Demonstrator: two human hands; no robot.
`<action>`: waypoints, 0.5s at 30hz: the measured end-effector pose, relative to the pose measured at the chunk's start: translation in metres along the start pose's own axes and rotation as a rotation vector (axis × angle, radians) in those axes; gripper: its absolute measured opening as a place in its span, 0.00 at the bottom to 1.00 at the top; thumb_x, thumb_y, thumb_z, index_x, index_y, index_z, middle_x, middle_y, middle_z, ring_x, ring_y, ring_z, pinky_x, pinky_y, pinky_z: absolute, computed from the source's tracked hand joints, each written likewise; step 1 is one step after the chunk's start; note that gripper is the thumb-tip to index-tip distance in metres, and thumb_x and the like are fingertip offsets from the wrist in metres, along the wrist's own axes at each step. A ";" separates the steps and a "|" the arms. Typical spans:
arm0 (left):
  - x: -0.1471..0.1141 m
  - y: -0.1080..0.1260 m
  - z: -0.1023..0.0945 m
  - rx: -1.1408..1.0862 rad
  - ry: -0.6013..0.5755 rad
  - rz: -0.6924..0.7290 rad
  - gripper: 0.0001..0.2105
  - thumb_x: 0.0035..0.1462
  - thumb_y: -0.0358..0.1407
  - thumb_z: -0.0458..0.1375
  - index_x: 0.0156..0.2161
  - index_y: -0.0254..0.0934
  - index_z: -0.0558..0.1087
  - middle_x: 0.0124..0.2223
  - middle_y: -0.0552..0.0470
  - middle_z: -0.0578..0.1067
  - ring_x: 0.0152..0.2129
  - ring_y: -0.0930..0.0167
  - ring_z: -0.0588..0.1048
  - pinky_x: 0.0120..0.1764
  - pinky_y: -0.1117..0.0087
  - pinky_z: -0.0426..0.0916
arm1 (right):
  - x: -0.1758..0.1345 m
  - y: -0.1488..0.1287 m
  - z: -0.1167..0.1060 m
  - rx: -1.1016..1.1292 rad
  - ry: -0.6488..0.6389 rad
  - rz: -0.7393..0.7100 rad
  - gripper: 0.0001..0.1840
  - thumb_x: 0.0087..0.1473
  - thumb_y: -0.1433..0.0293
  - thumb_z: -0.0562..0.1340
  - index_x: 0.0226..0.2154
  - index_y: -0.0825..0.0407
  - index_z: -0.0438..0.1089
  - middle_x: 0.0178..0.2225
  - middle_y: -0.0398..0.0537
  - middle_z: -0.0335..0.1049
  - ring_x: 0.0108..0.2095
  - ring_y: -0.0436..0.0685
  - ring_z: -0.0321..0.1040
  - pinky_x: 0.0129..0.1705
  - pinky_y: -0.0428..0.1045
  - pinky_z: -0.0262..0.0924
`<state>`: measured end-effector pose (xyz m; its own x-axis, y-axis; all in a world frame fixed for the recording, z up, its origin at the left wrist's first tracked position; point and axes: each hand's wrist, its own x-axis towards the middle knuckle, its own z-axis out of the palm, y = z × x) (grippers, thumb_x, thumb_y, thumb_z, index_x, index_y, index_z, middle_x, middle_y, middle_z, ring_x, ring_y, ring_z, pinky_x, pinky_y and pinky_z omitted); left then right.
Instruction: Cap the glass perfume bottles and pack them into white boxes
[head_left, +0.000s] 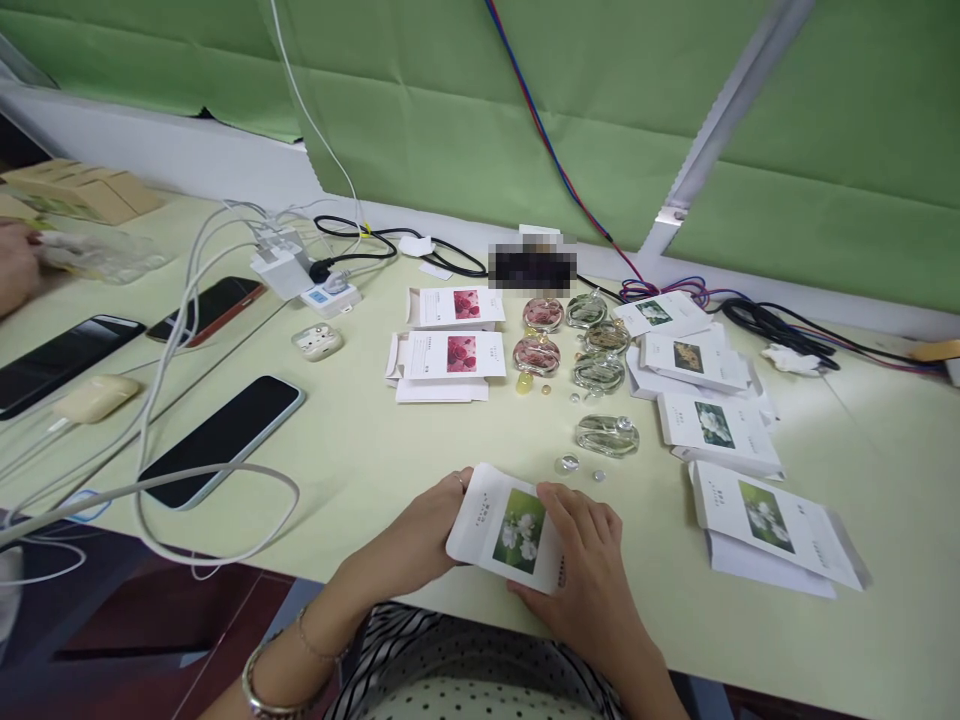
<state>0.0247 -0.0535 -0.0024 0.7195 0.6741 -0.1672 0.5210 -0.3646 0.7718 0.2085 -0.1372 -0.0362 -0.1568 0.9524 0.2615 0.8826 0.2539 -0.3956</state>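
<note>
Between my two hands is a white carton with a green picture of white flowers on its face, held over the table's front edge. My left hand grips its left end, fingers mostly behind it. On the right end my right hand is closed, thumb below and fingers on top. Just beyond lie a clear glass bottle, a clear round cap and a tiny clear piece. Farther back are several more glass bottles, among them a pink one and a greenish one.
Flattened white cartons lie at right; cartons with red flower pictures lie left of the bottles. Phones, an earbud case, chargers and looping white cables cover the left side. Another person's hand is at far left.
</note>
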 end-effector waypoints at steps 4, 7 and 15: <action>-0.003 0.000 0.001 0.113 0.007 -0.003 0.06 0.51 0.28 0.50 0.32 0.37 0.69 0.36 0.50 0.67 0.34 0.68 0.65 0.36 0.70 0.61 | -0.001 -0.004 -0.006 -0.047 -0.085 0.010 0.34 0.44 0.60 0.61 0.54 0.49 0.54 0.50 0.54 0.61 0.48 0.65 0.57 0.48 0.60 0.47; -0.005 -0.003 0.003 0.224 0.003 0.001 0.07 0.51 0.26 0.49 0.29 0.37 0.69 0.36 0.49 0.66 0.34 0.68 0.64 0.34 0.71 0.60 | -0.006 -0.005 -0.011 -0.097 -0.126 0.033 0.34 0.43 0.60 0.63 0.53 0.45 0.56 0.51 0.51 0.60 0.48 0.64 0.57 0.47 0.59 0.48; -0.010 -0.018 -0.001 0.290 0.077 -0.031 0.14 0.58 0.30 0.43 0.43 0.41 0.68 0.40 0.49 0.66 0.36 0.67 0.64 0.36 0.69 0.61 | -0.033 0.018 -0.020 -0.184 -0.126 0.038 0.35 0.41 0.61 0.63 0.53 0.44 0.55 0.52 0.51 0.60 0.48 0.65 0.58 0.45 0.58 0.52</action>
<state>0.0077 -0.0526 -0.0143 0.6695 0.7309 -0.1324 0.6600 -0.5036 0.5575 0.2378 -0.1670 -0.0343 -0.1657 0.9772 0.1327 0.9531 0.1932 -0.2328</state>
